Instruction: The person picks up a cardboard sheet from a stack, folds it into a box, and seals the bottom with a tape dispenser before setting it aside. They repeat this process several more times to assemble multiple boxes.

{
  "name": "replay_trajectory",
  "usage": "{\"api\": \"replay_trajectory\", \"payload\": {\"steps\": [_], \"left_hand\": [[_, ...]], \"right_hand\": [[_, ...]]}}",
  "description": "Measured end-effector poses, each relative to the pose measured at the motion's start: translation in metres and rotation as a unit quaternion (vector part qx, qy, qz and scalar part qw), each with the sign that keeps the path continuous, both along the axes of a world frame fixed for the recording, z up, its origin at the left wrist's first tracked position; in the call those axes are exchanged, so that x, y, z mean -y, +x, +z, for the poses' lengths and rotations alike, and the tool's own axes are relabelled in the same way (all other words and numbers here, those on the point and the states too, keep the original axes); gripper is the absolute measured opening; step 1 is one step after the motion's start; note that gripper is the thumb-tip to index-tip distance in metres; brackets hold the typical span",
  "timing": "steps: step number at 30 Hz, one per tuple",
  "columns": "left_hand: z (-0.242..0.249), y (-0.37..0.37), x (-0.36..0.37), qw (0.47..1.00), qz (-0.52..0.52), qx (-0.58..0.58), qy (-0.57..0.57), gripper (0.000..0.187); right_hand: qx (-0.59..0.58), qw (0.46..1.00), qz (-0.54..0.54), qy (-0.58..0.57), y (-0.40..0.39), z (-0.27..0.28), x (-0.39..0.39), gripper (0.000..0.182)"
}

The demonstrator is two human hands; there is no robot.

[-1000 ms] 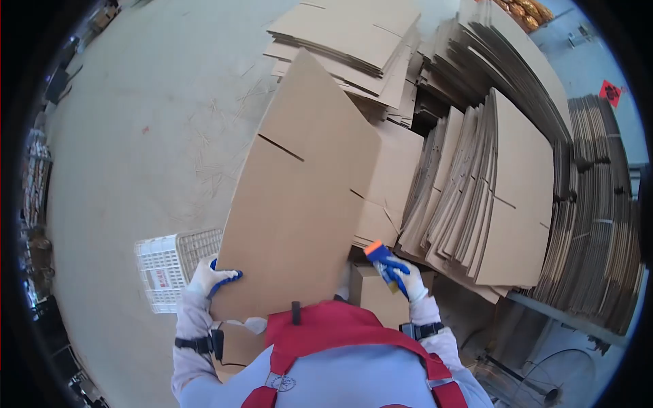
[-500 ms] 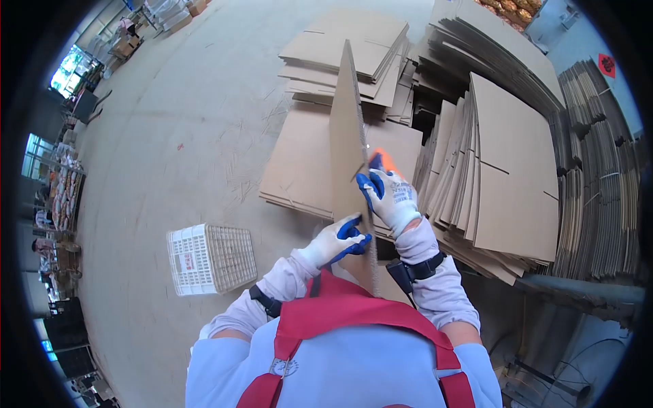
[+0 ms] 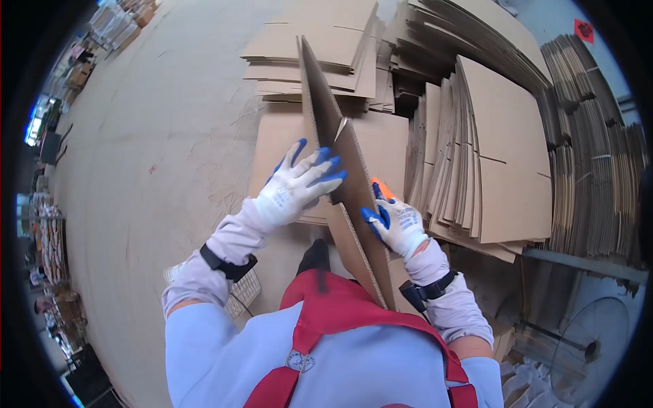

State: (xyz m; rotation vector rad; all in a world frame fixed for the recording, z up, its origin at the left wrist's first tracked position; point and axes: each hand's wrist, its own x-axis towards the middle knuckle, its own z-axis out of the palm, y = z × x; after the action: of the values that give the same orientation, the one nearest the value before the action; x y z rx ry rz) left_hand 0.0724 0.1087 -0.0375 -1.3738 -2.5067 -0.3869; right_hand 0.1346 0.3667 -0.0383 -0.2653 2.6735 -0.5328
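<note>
A folded cardboard box point(image 3: 353, 173) stands on edge in front of my body, its panels parted along the top. My left hand point(image 3: 294, 183), in a white glove with blue fingertips, lies over the left panel's upper edge, fingers spread. At the right panel, my right hand point(image 3: 400, 223) wears the same kind of glove, with its thumb side against the cardboard. An orange object point(image 3: 382, 188) juts out beyond its curled fingers; most of it is hidden, so its kind does not show.
Flat cardboard stacks point(image 3: 313, 34) lie ahead, with a leaning row of cardboard sheets point(image 3: 510, 156) to the right. Bundled cardboard point(image 3: 592, 156) stands by the wall. A white plastic crate point(image 3: 248, 289) sits on the floor point(image 3: 183, 136) at left, partly behind my left arm.
The box's panels have come apart from a nearly flat state. My left hand has moved up and left, its fingers now spread. My right hand has lowered slightly, still with the orange object.
</note>
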Motion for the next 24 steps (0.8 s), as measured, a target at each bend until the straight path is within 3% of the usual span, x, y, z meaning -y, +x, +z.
{"api": "replay_trajectory", "payload": {"steps": [2,3,4,7,8,10,12,14,16,18,20,22,24], "left_hand": [[0.007,0.004,-0.002,0.999,-0.013,0.043,0.008,0.062],[0.008,0.000,-0.012,0.999,-0.038,0.012,0.036,0.048],[0.004,-0.010,-0.020,0.999,-0.037,0.008,0.035,0.048],[0.007,-0.032,-0.031,0.992,-0.101,0.060,-0.038,0.025],[0.020,-0.029,-0.029,0.992,-0.106,0.046,-0.047,0.025],[0.050,0.007,-0.024,0.972,-0.173,0.139,-0.081,0.026],[0.086,0.056,-0.038,0.890,-0.196,0.303,-0.276,0.031],[0.065,0.088,-0.061,0.750,-0.219,0.507,-0.365,0.047],[0.029,0.102,-0.086,0.733,-0.137,0.613,-0.260,0.073],[0.014,0.110,-0.128,0.821,-0.058,0.506,-0.258,0.087],[0.017,0.120,-0.164,0.809,-0.037,0.534,-0.244,0.090],[-0.005,0.120,-0.176,0.809,-0.020,0.525,-0.263,0.081],[-0.041,0.096,-0.169,0.807,-0.104,0.550,-0.191,0.064]], "right_hand": [[-0.039,0.999,-0.009,0.028,0.003,-0.005,-0.009,0.047],[-0.090,0.996,-0.018,0.017,0.002,-0.005,-0.010,0.042],[-0.141,0.990,-0.027,0.003,0.001,-0.007,-0.012,0.038],[-0.158,0.986,-0.058,0.004,-0.025,-0.010,-0.042,0.038],[-0.162,0.985,-0.062,0.010,-0.033,-0.002,-0.058,0.037],[-0.171,0.983,-0.057,0.041,-0.042,0.022,-0.086,0.037],[-0.214,0.971,-0.065,0.086,-0.062,0.028,-0.106,0.038],[-0.093,0.983,-0.079,0.140,-0.081,0.052,-0.089,0.035],[-0.182,0.970,-0.102,0.123,-0.097,0.003,-0.083,0.035],[-0.198,0.966,-0.086,0.143,-0.101,0.012,-0.074,0.035],[-0.147,0.975,-0.075,0.149,-0.099,0.016,-0.071,0.035],[-0.147,0.975,-0.074,0.150,-0.100,0.015,-0.082,0.035],[-0.201,0.969,-0.080,0.120,-0.094,0.005,-0.097,0.035]]}}
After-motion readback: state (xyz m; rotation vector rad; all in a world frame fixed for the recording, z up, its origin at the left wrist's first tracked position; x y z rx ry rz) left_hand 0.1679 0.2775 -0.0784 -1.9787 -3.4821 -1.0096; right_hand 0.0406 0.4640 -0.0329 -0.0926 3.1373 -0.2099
